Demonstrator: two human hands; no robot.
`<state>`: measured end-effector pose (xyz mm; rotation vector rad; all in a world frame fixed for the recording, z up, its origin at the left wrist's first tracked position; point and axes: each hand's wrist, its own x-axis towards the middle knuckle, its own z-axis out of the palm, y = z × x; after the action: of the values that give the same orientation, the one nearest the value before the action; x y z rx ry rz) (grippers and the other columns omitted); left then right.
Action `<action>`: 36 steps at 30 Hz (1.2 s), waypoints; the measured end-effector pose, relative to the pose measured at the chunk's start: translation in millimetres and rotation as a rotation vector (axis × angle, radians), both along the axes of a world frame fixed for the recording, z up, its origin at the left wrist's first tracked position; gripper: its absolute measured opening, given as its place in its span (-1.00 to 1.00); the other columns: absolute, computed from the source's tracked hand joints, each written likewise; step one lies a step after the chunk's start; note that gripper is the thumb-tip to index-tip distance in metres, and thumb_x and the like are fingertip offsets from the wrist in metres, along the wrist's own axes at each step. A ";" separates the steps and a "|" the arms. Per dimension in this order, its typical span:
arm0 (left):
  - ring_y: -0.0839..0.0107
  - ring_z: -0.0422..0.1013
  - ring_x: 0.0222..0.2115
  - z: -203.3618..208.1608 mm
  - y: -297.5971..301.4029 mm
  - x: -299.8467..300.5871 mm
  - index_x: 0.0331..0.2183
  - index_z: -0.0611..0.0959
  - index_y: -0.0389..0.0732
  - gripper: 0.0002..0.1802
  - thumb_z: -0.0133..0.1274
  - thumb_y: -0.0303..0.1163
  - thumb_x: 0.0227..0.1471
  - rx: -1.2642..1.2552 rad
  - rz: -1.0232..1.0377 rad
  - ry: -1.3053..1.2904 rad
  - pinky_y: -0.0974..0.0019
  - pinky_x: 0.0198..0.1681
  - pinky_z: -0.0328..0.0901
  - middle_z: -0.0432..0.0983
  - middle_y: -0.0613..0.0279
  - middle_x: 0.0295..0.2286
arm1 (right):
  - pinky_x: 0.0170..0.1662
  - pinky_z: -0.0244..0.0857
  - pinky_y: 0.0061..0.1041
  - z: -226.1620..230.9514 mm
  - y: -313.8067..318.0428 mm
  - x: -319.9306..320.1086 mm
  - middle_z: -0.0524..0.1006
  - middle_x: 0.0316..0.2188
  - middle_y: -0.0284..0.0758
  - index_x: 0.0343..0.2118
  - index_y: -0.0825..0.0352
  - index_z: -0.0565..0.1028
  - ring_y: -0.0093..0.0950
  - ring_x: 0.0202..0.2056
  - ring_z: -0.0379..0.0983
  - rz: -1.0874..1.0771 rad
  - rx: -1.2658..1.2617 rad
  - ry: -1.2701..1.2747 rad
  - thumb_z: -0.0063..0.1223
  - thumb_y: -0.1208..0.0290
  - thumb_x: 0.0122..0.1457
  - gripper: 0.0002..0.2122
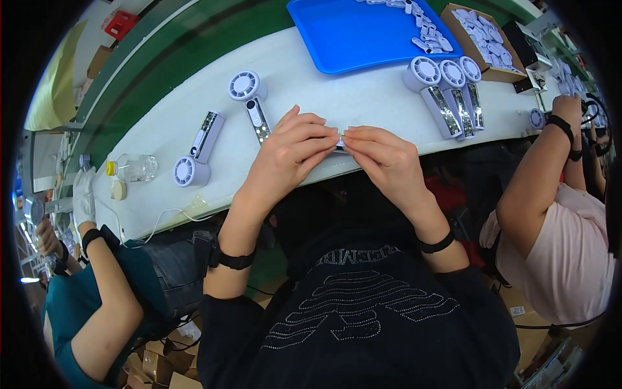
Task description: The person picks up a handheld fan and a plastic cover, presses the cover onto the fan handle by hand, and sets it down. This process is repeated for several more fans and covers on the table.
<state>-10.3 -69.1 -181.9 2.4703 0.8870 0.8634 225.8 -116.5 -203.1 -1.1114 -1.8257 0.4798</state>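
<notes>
In front of me, at the table's near edge, my left hand and my right hand meet fingertip to fingertip. Both are closed in a pinch on a small pale plastic piece, mostly hidden by the fingers; a dark strip shows under it. Just beyond my left hand lies a lilac handheld fan with its handle's inside exposed, the handle's end covered by that hand. Farther left is a second handheld fan, head toward me. Three more handheld fans lie side by side to the right, their handles opened too.
A blue tray with small pale parts sits at the far side, beside a cardboard box full of similar parts. A yellow-capped clear bottle and a white cable are at the left. Co-workers sit close on both sides.
</notes>
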 end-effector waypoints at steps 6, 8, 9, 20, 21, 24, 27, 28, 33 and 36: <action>0.11 0.53 0.18 -4.1 -4.0 -2.3 -0.03 0.82 -0.16 -0.63 0.41 -0.47 0.07 0.060 -0.014 0.068 -0.27 0.42 0.25 0.70 0.25 -0.01 | 0.05 0.62 -0.35 -1.6 3.2 6.8 0.71 -0.05 -0.16 -0.08 0.44 0.73 -0.23 -0.02 0.71 0.072 -0.042 -0.025 0.34 0.64 0.23 -0.80; 0.12 0.49 0.23 -3.4 -6.6 -3.0 0.02 0.79 -0.10 -0.58 0.39 -0.44 0.09 0.082 -0.012 0.104 -0.28 0.41 0.25 0.67 0.29 0.05 | 0.05 0.61 -0.35 -5.3 2.2 6.2 0.71 -0.04 -0.16 -0.07 0.44 0.73 -0.22 -0.01 0.71 0.067 -0.019 -0.031 0.35 0.64 0.23 -0.78; 0.12 0.49 0.23 -5.2 -6.9 -3.4 0.02 0.79 -0.10 -0.58 0.39 -0.44 0.09 0.082 -0.011 0.105 -0.28 0.41 0.25 0.67 0.29 0.05 | 0.06 0.61 -0.35 -6.9 1.8 4.9 0.70 -0.03 -0.15 -0.06 0.44 0.72 -0.21 0.00 0.70 0.064 0.007 -0.035 0.36 0.65 0.22 -0.77; 0.13 0.47 0.26 -24.1 -7.5 2.4 0.02 0.75 -0.19 -0.56 0.37 -0.45 0.05 0.278 0.077 0.127 -0.16 0.28 0.36 0.65 0.29 0.12 | 0.07 0.58 -0.30 -18.5 -7.4 -4.6 0.66 0.07 -0.12 0.05 0.47 0.66 -0.18 0.04 0.66 -0.058 0.099 -0.100 0.45 0.65 0.13 -0.61; 0.13 0.47 0.26 -24.0 -9.8 3.4 0.02 0.75 -0.19 -0.56 0.37 -0.45 0.05 0.268 0.075 0.125 -0.16 0.28 0.36 0.65 0.29 0.12 | 0.08 0.57 -0.29 -18.2 -7.0 -4.1 0.66 0.08 -0.11 0.07 0.47 0.65 -0.17 0.05 0.65 -0.047 0.104 -0.129 0.45 0.65 0.12 -0.59; 0.04 0.50 0.24 -16.4 -21.4 7.0 -0.05 0.78 -0.21 -0.54 0.47 -0.41 -0.06 0.391 0.147 0.230 -0.11 0.25 0.39 0.68 0.25 0.10 | 0.09 0.54 -0.24 -13.7 -7.8 -8.3 0.65 0.08 -0.10 0.08 0.48 0.63 -0.15 0.06 0.63 -0.072 0.134 -0.221 0.43 0.63 0.13 -0.58; 0.11 0.49 0.24 -23.2 -9.2 10.8 -0.04 0.78 -0.18 -0.55 0.44 -0.39 -0.03 0.367 0.138 0.189 -0.14 0.25 0.38 0.67 0.30 0.10 | 0.09 0.52 -0.18 -5.9 -11.0 -15.6 0.64 0.07 -0.10 0.07 0.49 0.63 -0.13 0.05 0.61 -0.154 0.207 -0.345 0.40 0.60 0.15 -0.61; 0.14 0.48 0.24 -22.0 -8.0 11.3 -0.04 0.78 -0.17 -0.56 0.43 -0.39 -0.02 0.362 0.132 0.170 -0.16 0.24 0.38 0.67 0.32 0.10 | 0.12 0.50 -0.21 -4.1 -12.7 -17.9 0.64 0.08 -0.10 0.08 0.47 0.63 -0.13 0.07 0.61 -0.155 0.163 -0.342 0.41 0.60 0.15 -0.59; 0.15 0.49 0.23 -19.9 -8.6 12.1 -0.03 0.77 -0.16 -0.52 0.46 -0.37 -0.05 0.312 0.134 0.148 -0.14 0.24 0.37 0.68 0.32 0.08 | 0.19 0.49 -0.26 -18.2 -8.4 -1.5 0.65 0.12 -0.10 0.13 0.43 0.63 -0.14 0.11 0.61 -0.078 0.061 -0.184 0.42 0.59 0.16 -0.56; 0.10 0.52 0.21 -14.6 -11.6 15.5 -0.06 0.78 -0.18 -0.51 0.49 -0.42 -0.11 0.245 0.158 0.115 -0.03 0.19 0.41 0.71 0.28 0.03 | 0.19 0.49 -0.26 -23.5 -9.0 7.6 0.64 0.13 -0.09 0.14 0.42 0.63 -0.14 0.12 0.62 -0.047 -0.004 -0.058 0.43 0.57 0.18 -0.56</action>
<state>5.3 -80.7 -196.5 2.7121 1.0860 0.9400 233.5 -125.6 -226.6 -1.1791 -1.8456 0.4282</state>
